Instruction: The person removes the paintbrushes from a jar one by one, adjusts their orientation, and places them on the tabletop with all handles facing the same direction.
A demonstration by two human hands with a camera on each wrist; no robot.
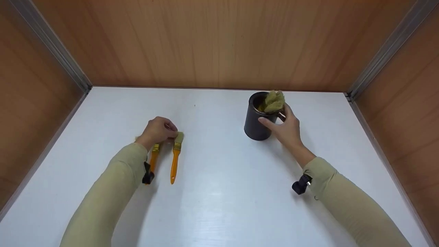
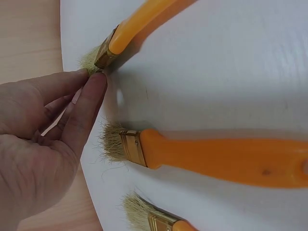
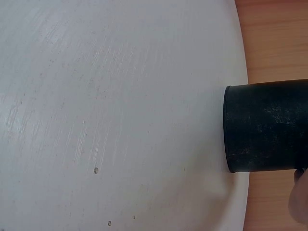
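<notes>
Head view: a white worktop walled in wood. Toward its left edge lie orange-handled paintbrushes, side by side, bristles pointing to the back edge. The left hand rests over their heads, fingers curled, thumb and fingertip pinching the ferrule of one brush, seemingly to lift it by its head. Near the back right corner stands a black cup already holding bristle-up brushes. The right hand wraps its side, thumb in front, apparently steadying it.
</notes>
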